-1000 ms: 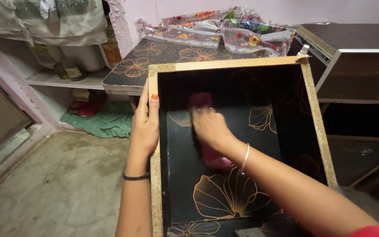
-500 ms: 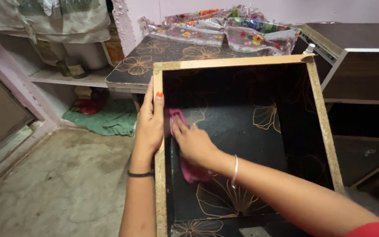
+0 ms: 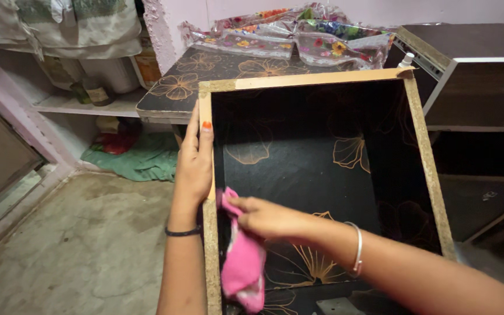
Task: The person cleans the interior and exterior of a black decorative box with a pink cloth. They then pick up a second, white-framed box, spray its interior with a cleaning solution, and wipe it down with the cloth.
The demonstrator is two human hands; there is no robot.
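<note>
Right hand [image 3: 266, 217] pinches the pink cloth [image 3: 241, 262], now low at 7 o'clock against the drawer [image 3: 316, 151]'s left inner wall, down from mid-panel a second ago; wiping has reached the near corner; left hand [image 3: 193, 166] wrapped flat over the left rim at 9 o'clock, steadying; floral tabletop [image 3: 205, 76] at 12.
</note>
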